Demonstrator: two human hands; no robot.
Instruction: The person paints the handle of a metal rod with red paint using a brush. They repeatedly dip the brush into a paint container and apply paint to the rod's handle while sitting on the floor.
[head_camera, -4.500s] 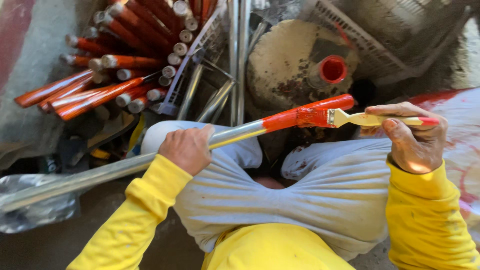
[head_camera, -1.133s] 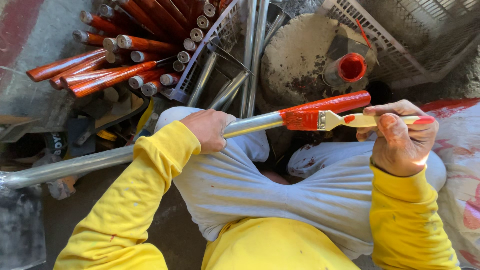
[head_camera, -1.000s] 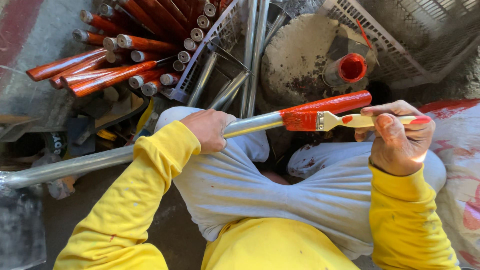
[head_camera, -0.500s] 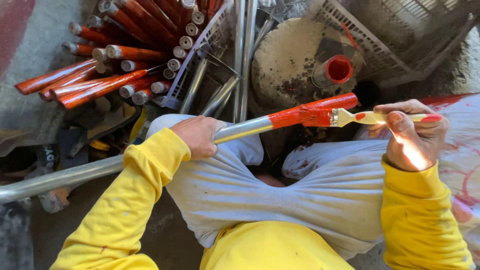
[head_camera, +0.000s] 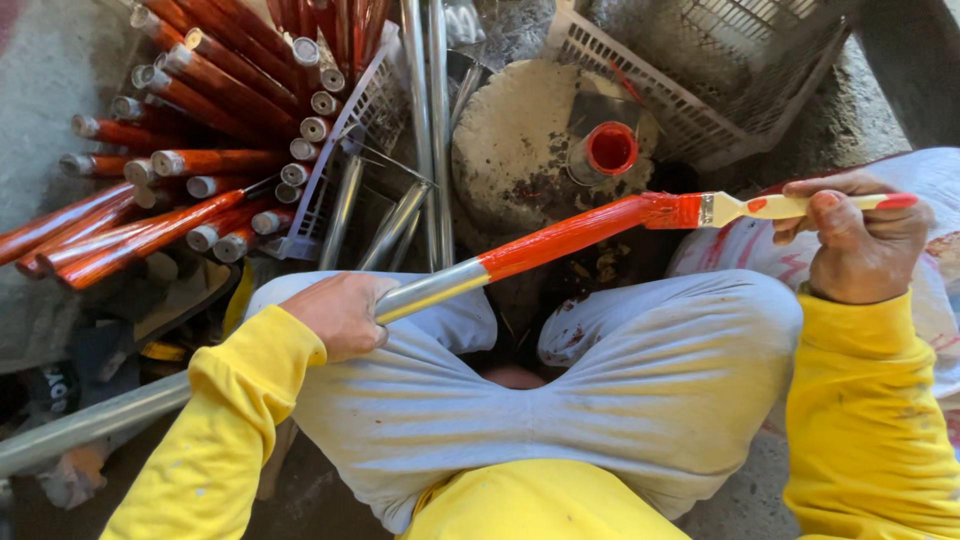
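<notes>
Head view: pipe axis: metal pipe (head_camera: 430, 288) slants up-right across the lap
left hand (head_camera: 340, 315): clenched round bare pipe
right hand (head_camera: 860, 240): grasping paintbrush (head_camera: 740, 208), bristles touching the pipe's red tip

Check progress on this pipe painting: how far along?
Done: a pile of red-painted pipes lies to the left. In hand: the left hand holds a pipe, red only at its far end; the right hand holds the brush on it. Left: that pipe's bare stretch and the unpainted pipes ahead.
</notes>
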